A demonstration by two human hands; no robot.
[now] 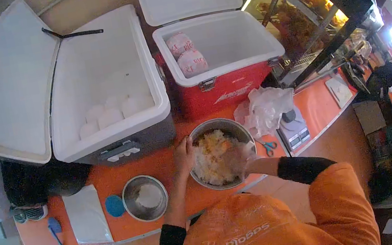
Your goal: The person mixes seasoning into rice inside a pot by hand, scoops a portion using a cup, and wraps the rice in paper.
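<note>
A large metal bowl (231, 125) sits on the orange counter in front of me, filled with white rice-like food (210, 167) mixed with yellow-orange bits. My left hand (184, 155) grips the bowl's left rim. At the bowl's right side, my right hand (247, 159) reaches over the rim into the food. Blur hides its fingers, and whether it holds anything is unclear. Left of my left arm stands a smaller metal bowl (131, 199) with a white substance in it, next to a round blue lid-like disc (115, 206).
Behind stand two open coolers: a grey one (120, 136) holding white bundles and a red one (221, 89) holding wrapped rice packs (192, 63). Plastic bags (267, 107), scissors (267, 147) and a scale (294, 131) lie right. A lit display case (303, 14) stands behind right.
</note>
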